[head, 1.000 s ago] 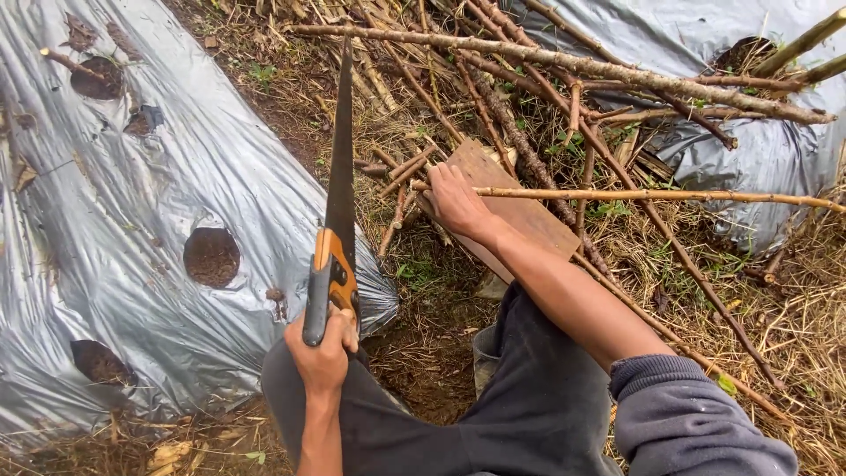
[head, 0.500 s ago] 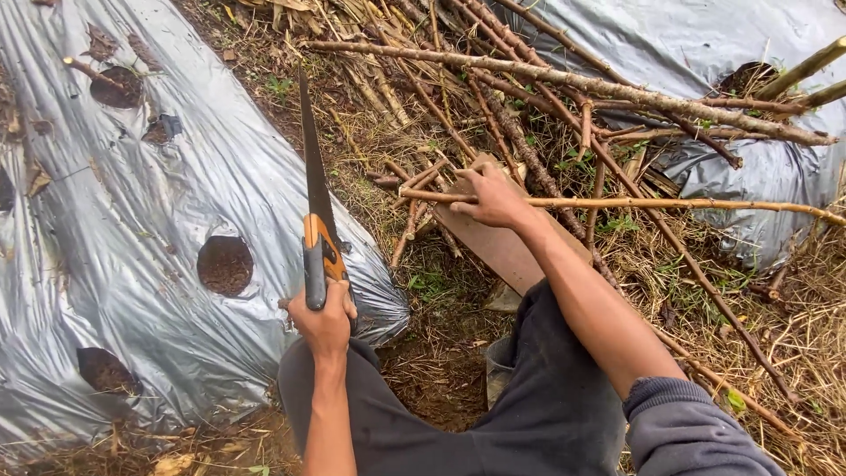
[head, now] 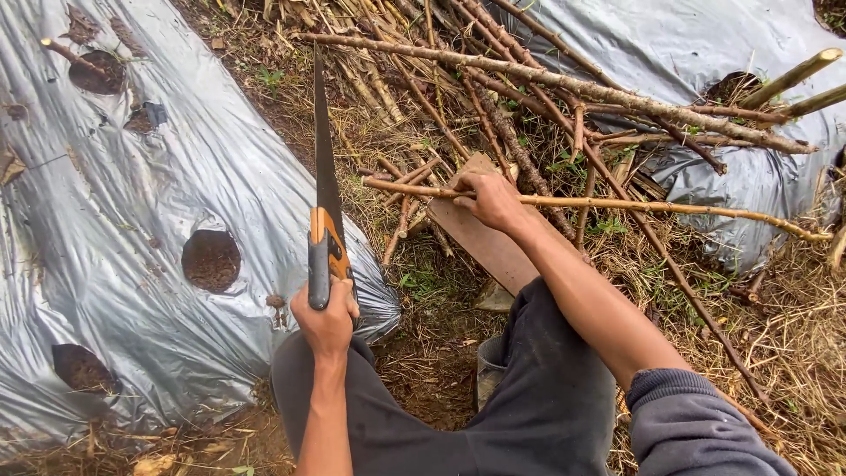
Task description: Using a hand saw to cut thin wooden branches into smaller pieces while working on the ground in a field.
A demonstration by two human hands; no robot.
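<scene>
My left hand (head: 324, 319) grips the orange and grey handle of a hand saw (head: 322, 189); its dark blade points up and away over the edge of the silver plastic. My right hand (head: 490, 197) is closed around a thin pale stick (head: 617, 204) that runs to the right. The stick lies across a flat wooden board (head: 486, 242), and my hand rests on that board. My knees in dark trousers (head: 538, 405) fill the lower part of the view.
Silver plastic mulch sheet (head: 115, 220) with round soil holes covers the left bed, and a second sheet (head: 705, 53) lies at top right. A pile of bare branches (head: 546, 84) spreads above the board. Dry grass and twigs cover the ground at the right.
My right hand has taken hold of the thin stick and drawn it over the board. My left hand with the saw has shifted slightly, the blade staying upright.
</scene>
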